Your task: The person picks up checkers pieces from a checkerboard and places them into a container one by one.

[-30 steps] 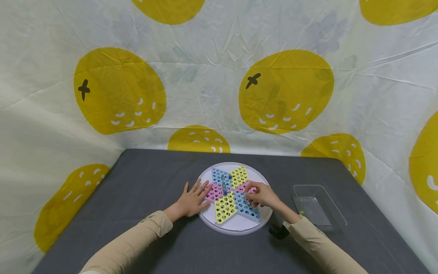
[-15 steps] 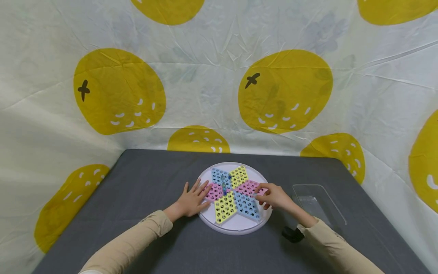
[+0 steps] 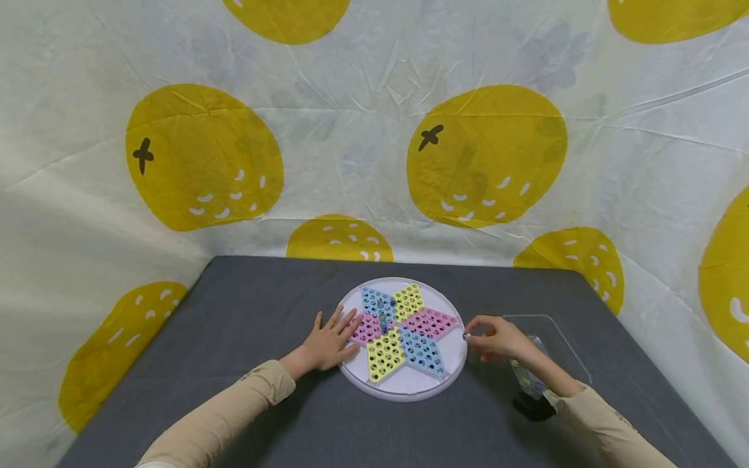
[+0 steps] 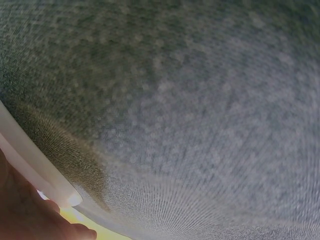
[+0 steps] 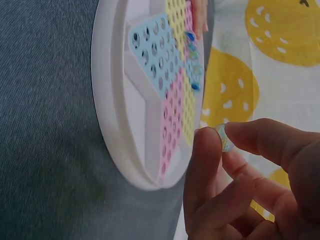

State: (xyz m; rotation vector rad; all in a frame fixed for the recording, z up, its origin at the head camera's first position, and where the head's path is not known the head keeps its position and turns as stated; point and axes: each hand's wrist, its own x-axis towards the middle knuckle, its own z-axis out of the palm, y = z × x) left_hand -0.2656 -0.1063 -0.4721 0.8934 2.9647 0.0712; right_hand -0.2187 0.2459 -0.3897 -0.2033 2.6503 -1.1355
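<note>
A round white Chinese checkers board (image 3: 404, 391) with a star of pink, yellow and blue perforated sections lies on the table. My left hand (image 3: 326, 341) rests with spread fingers over its left rim; in the left wrist view only part of that hand (image 4: 27, 212) shows at the lower left, beside the white rim (image 4: 37, 160). Just past the board's right edge, my right hand (image 3: 497, 339) pinches a clear glass marble (image 5: 226, 140) between thumb and index finger. Several blue and greenish marbles (image 5: 194, 55) sit in a line of holes near the star's middle.
To the right of the board stands a clear plastic box (image 3: 576, 354), partly behind my right forearm, with small marbles (image 3: 532, 383) in it. A dark grey cloth (image 3: 275, 292) covers the table. Behind it hangs a white curtain (image 3: 345, 143) with yellow fruit prints.
My right hand has moved right, from over the pink and blue sections to beyond the board's right rim, the marble in its fingers. The left hand has stayed in place.
</note>
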